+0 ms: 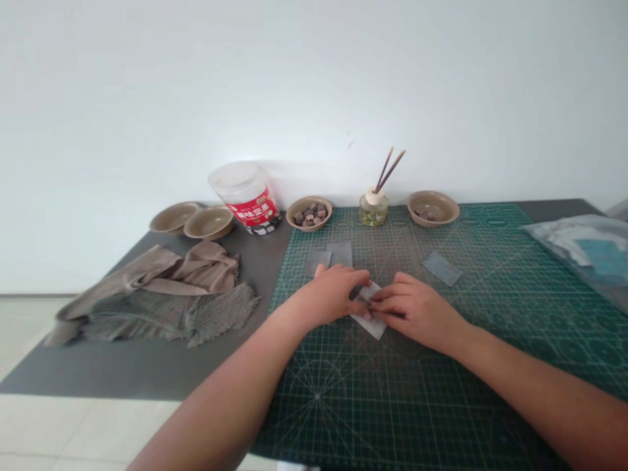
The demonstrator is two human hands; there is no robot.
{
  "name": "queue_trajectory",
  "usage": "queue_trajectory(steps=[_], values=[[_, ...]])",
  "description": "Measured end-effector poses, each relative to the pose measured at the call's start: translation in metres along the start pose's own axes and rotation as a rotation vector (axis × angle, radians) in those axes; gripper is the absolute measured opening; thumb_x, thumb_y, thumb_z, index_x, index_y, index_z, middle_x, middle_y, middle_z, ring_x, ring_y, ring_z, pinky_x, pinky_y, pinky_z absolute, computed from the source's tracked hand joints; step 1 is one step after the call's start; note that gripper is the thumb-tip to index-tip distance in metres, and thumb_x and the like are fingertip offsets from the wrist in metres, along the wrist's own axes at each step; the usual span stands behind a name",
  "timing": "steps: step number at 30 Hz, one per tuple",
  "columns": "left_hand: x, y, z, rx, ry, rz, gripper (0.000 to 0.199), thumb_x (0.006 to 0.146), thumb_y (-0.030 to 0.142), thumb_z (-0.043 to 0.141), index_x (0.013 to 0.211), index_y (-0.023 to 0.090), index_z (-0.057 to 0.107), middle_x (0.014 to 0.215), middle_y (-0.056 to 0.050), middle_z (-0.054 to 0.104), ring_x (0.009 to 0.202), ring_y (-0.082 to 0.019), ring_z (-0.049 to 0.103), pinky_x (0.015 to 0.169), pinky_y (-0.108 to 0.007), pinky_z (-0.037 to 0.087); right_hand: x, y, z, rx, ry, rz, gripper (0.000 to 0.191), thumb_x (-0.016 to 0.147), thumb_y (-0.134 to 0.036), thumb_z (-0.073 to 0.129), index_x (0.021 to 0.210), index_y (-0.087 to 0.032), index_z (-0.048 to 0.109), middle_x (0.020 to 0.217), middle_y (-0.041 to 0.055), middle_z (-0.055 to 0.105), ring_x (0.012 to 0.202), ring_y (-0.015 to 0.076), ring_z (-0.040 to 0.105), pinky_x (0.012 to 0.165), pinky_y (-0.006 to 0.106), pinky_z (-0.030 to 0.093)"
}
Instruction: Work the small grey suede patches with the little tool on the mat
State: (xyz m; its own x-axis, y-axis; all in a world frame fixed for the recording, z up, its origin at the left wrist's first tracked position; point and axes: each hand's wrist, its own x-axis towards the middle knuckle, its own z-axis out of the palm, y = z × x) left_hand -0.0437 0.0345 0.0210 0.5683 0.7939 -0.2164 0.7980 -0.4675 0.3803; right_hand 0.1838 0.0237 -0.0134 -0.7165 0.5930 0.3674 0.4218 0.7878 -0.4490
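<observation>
Both hands meet over a small pale rectangular packet (371, 327) on the green cutting mat (318, 366). My left hand (338, 292) has its thumb and fingers closed on the packet's upper left part, where something dark shows between them. From the right, my right hand (415, 311) pinches at the packet's right edge. The fingers cover much of its middle, so what lies there is hard to make out. Two grey flat packets (340, 253) lie just behind my left hand. Another grey-blue packet (442, 268) lies on the mat beyond my right hand.
Along the wall stand two brown bowls (210, 223), a red-labelled jar (254, 208), a bowl of brown lumps (309, 214), a reed diffuser (373, 208) and a bowl (434, 208) with a few lumps. Crumpled cloth (161, 301) lies left; a clear bag (583, 245) lies right.
</observation>
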Motion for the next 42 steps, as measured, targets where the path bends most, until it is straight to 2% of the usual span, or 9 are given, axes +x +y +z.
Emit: queue_trajectory(steps=[5,10,12,19,23,28,32,36,42], values=[[0.001,0.000,-0.001,0.002,-0.011,0.002,0.046,0.076,0.050,0.080,0.110,0.028,0.060,0.116,-0.002,0.070,0.115,-0.032,0.057,0.089,-0.042,0.034,0.003,0.000,0.000,-0.055,0.052,0.046,0.011,0.093,-0.023,0.069,0.091,-0.021,0.079,0.100,0.0040,0.079,0.087,0.0196,0.066,0.083,0.040,0.049],[0.002,0.003,-0.004,-0.004,-0.039,-0.030,0.047,0.078,0.052,0.078,0.115,0.029,0.060,0.114,-0.002,0.070,0.116,-0.032,0.058,0.091,-0.042,0.035,0.002,0.003,-0.003,-0.004,0.012,0.033,0.011,0.094,-0.024,0.068,0.091,-0.022,0.079,0.099,0.0028,0.079,0.085,0.0186,0.066,0.082,0.039,0.049],[0.002,0.003,-0.005,-0.008,-0.051,-0.039,0.049,0.078,0.051,0.078,0.117,0.029,0.060,0.115,-0.002,0.070,0.116,-0.032,0.057,0.092,-0.041,0.035,0.003,0.006,-0.003,-0.026,0.035,0.058,0.011,0.094,-0.024,0.068,0.091,-0.022,0.079,0.098,0.0031,0.079,0.086,0.0192,0.067,0.083,0.040,0.049],[0.002,0.004,-0.006,0.009,-0.036,-0.032,0.046,0.078,0.053,0.077,0.112,0.027,0.061,0.110,-0.003,0.070,0.111,-0.031,0.059,0.090,-0.040,0.036,0.011,0.004,0.005,0.035,0.022,0.018,0.012,0.094,-0.025,0.067,0.090,-0.023,0.078,0.103,0.0037,0.079,0.090,0.0195,0.068,0.085,0.041,0.049],[0.001,0.005,-0.006,0.003,-0.048,-0.041,0.050,0.077,0.053,0.078,0.116,0.028,0.061,0.113,-0.003,0.069,0.113,-0.031,0.058,0.092,-0.041,0.036,0.005,0.002,0.000,0.013,0.048,0.067,0.010,0.093,-0.025,0.069,0.089,-0.021,0.077,0.098,0.0039,0.079,0.087,0.0194,0.067,0.084,0.040,0.048],[0.001,0.003,-0.005,-0.004,-0.038,-0.033,0.046,0.079,0.052,0.077,0.115,0.027,0.061,0.111,-0.003,0.070,0.112,-0.031,0.058,0.092,-0.042,0.035,0.004,0.003,0.000,0.047,0.018,0.007,0.012,0.094,-0.024,0.068,0.087,-0.022,0.077,0.101,0.0034,0.079,0.087,0.0184,0.067,0.084,0.039,0.047],[0.000,0.002,-0.003,-0.011,-0.022,-0.026,0.049,0.077,0.054,0.078,0.116,0.029,0.061,0.112,-0.003,0.070,0.114,-0.031,0.058,0.093,-0.042,0.034,0.005,0.006,-0.001,0.002,0.038,0.071,0.011,0.093,-0.024,0.068,0.093,-0.024,0.079,0.101,0.0027,0.079,0.090,0.0194,0.069,0.088,0.042,0.047],[-0.002,0.003,-0.003,-0.039,-0.020,-0.005,0.049,0.077,0.055,0.078,0.116,0.030,0.061,0.115,-0.002,0.071,0.116,-0.032,0.058,0.095,-0.043,0.033,0.001,0.006,0.001,-0.011,0.045,0.073,0.012,0.093,-0.026,0.069,0.090,-0.028,0.080,0.101,0.0012,0.079,0.087,0.0205,0.068,0.084,0.043,0.048],[-0.002,0.003,-0.004,-0.038,-0.023,-0.033,0.052,0.075,0.056,0.078,0.117,0.029,0.062,0.115,-0.003,0.071,0.116,-0.031,0.058,0.096,-0.043,0.033,0.000,0.003,0.001,-0.043,0.055,0.076,0.011,0.092,-0.025,0.069,0.086,-0.025,0.078,0.097,0.0029,0.079,0.086,0.0221,0.066,0.080,0.043,0.048]])
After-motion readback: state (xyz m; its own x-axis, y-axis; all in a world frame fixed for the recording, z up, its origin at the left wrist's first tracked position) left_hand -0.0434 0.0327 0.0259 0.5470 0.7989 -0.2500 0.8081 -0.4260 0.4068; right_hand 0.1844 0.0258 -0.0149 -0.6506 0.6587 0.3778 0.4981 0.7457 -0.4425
